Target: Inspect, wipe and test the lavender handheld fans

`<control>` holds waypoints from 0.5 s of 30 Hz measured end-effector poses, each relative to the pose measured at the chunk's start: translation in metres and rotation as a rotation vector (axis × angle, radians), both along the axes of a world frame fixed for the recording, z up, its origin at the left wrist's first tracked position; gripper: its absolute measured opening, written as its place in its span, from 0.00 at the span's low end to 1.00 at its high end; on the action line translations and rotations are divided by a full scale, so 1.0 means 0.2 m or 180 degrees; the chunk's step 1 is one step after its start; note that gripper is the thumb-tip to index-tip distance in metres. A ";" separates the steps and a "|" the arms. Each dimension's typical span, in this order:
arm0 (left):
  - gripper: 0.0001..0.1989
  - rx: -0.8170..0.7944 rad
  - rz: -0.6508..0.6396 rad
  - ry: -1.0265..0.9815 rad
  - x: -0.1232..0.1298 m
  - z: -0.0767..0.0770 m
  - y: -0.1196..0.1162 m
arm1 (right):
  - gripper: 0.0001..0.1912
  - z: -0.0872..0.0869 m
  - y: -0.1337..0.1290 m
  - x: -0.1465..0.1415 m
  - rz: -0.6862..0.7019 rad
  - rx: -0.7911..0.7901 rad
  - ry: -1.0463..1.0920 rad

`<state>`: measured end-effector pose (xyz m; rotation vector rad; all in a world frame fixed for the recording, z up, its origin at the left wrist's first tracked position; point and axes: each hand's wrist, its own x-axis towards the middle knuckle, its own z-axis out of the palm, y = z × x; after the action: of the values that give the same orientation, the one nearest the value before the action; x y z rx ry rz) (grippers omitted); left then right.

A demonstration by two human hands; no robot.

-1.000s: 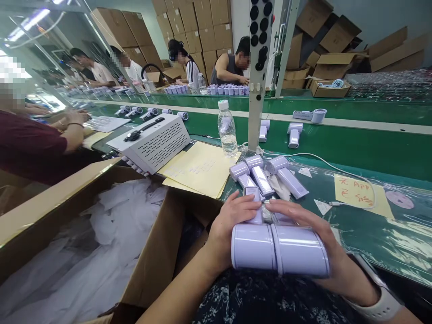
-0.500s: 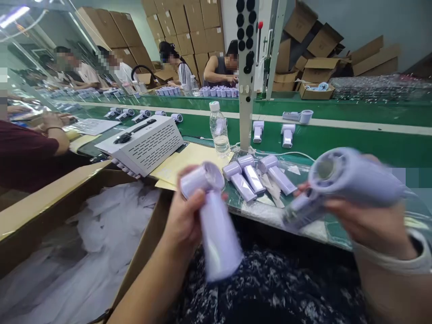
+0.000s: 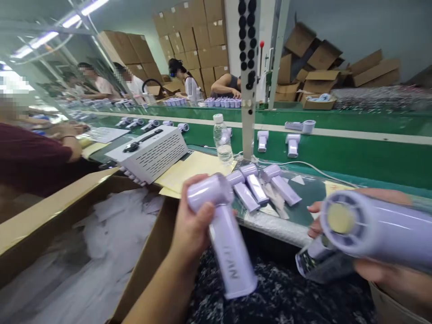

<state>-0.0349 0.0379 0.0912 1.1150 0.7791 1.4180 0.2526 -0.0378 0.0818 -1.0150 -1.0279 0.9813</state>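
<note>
Left hand (image 3: pixel 193 225) wraps a glossy lilac handheld fan (image 3: pixel 232 252), lower centre.
Right hand (image 3: pixel 388 273) grips a spoke-ended cylindrical fan (image 3: pixel 391 229), lower right; crumpled white sheets (image 3: pixel 114 229) lie in a cardboard box (image 3: pixel 146 261), lower left.

Green counter (image 3: pixel 299 213) in foreground. Beyond its far edge, a long green belt (image 3: pixel 364 157), with a pale strip (image 3: pixel 357 136) running lengthwise. White post (image 3: pixel 247 130), marked with paired dark round spots, stands upright near the counter's far edge. Background: grey-blue wall (image 3: pixel 388 31); closed cartons (image 3: pixel 202 33) stacked high, left of post; opened cartons (image 3: pixel 319 81) heaped, right of post. Tube lights (image 3: pixel 43 39) are lit overhead, in a slanting row, far left.
</note>
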 end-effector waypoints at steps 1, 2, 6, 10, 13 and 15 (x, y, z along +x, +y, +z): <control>0.26 0.0027 -0.0007 0.0074 0.03 -0.04 0.00 | 0.41 -0.03 0.02 -0.04 0.0114 -0.0025 -0.0058; 0.27 0.0115 0.0024 0.0183 0.06 -0.08 0.01 | 0.40 -0.06 0.03 -0.08 0.0298 -0.0051 -0.0090; 0.32 0.0304 0.0037 0.0731 0.18 -0.22 0.03 | 0.41 -0.19 0.10 -0.23 0.1461 -0.0119 -0.0015; 0.32 0.0717 -0.0145 0.1549 0.32 -0.24 0.09 | 0.48 -0.26 0.12 -0.24 0.1704 -0.0266 -0.0366; 0.31 0.1388 -0.0855 0.2762 0.32 -0.17 0.23 | 0.44 -0.25 0.12 -0.01 0.1029 -0.0389 -0.0666; 0.30 0.1758 -0.1073 0.4070 0.22 -0.12 0.37 | 0.36 -0.27 0.12 0.24 0.0302 -0.0522 -0.0874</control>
<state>0.0100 0.1128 0.0673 2.5156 0.9767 0.4865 0.3000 -0.0140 0.0278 -1.2715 -1.2455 1.0353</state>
